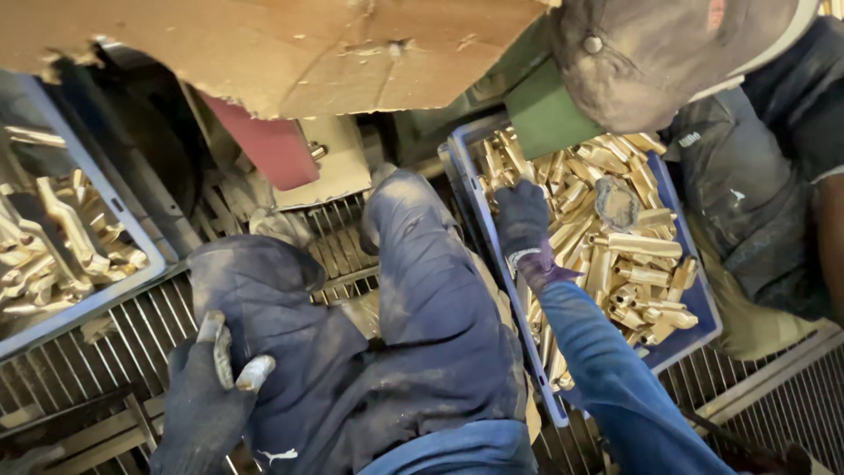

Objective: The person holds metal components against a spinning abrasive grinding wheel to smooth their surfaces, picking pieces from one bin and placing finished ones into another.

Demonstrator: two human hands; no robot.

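The heap of short golden brass tube fittings [615, 237] fills a shallow blue-grey plastic tray [703, 303] in the right half of the frame, and the gloved right hand [522, 220] rests on the pile's upper left corner, fingers curled down among the pieces; whether they have closed on one I cannot tell. The fittings lie every way, though many near the hand have their long axis running from lower left to upper right. A clean pick, I judge, means closing on one piece across its width, then lifting it along its length so its neighbours do not snag (the pile looks loose).

At lower left the gloved left hand [207, 396] is clamped on a dull grey metal piece [221, 350], its long axis near upright, top tilted slightly left. Between the hands are the person's dusty dark blue trousers [413, 334], above a metal grating floor [132, 343]. A second tray of brass parts [53, 246] sits at far left, torn brown cardboard [264, 44] overhead, another person's grey cap [651, 53] at upper right.
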